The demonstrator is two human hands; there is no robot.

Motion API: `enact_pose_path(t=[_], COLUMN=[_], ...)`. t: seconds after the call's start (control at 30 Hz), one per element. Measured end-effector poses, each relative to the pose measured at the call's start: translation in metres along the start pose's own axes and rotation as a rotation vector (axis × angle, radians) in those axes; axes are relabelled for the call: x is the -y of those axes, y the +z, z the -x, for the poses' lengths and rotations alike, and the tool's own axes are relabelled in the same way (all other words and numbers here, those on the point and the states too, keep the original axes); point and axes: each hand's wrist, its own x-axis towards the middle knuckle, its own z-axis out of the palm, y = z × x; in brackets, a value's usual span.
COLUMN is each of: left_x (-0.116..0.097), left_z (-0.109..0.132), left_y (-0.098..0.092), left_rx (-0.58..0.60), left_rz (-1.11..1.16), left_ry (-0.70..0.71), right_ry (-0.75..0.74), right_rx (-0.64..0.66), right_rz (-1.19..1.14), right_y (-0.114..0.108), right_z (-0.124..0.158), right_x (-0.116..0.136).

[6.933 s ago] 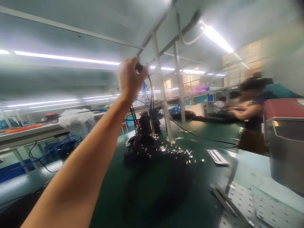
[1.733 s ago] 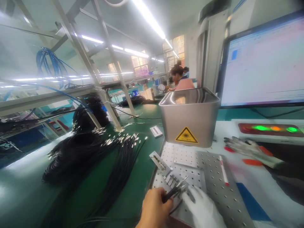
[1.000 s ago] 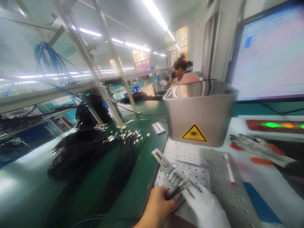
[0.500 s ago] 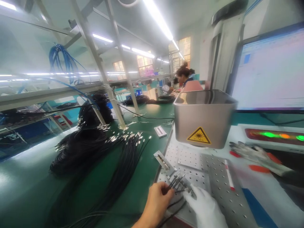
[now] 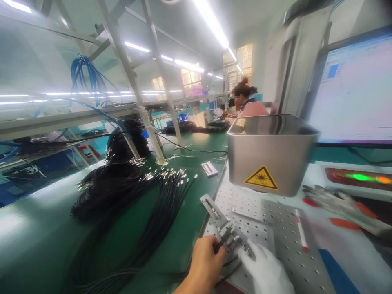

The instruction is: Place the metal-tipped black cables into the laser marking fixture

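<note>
Left hand (image 5: 206,263): pinches black cable ends (image 5: 226,237)
Right hand (image 5: 266,272): gloved, lies flat and unclenched on the metal jig (image 5: 243,244)
Under them: perforated plate (image 5: 275,220)

black cables (image 5: 128,196), green bench top (image 5: 39,245), yellow warning label (image 5: 261,179), blue wires (image 5: 87,77)

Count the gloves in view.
2. One white glove is worn on the right hand, bottom centre; one grey glove with orange fingertips lies at right, past the metal box. Another may hide beneath it.
</note>
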Motion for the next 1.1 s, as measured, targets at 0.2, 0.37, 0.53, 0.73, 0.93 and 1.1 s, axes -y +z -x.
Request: enact_pose_path(t=[0.2,0.37,0.53,0.73,0.93,1.1], left_x=[-0.007,-0.007,-0.004,-0.002,-0.008,-0.005], left_z=[0.003,0.002,0.002,0.002,0.006,0.001], left_y=[0.001,0.005,0.009,0.01,0.005,0.005], left_rx=[0.042,0.045,0.05,0.031,0.081,0.11], left_rz=[-0.127,-0.193,-0.189,-0.182,-0.059,-0.029], left_ry=[-0.031,-0.025,-0.052,-0.05,-0.072,-0.087], right_ry=[0.015,-0.082,-0.457,-0.53,-0.496,-0.431], right_rx=[-0.047,-0.023,0.063,0.128,0.105,0.249], right_rz=[0.108,0.181,0.262,0.267,0.188,0.138], right_y=[0.001,-0.011,-0.03,-0.045,-0.041,-0.038], right_z=[0.0,0.001,-0.002,-0.006,-0.008,-0.013], right_x=[0.008,0.008,-0.001,0.0,-0.002,-0.006])
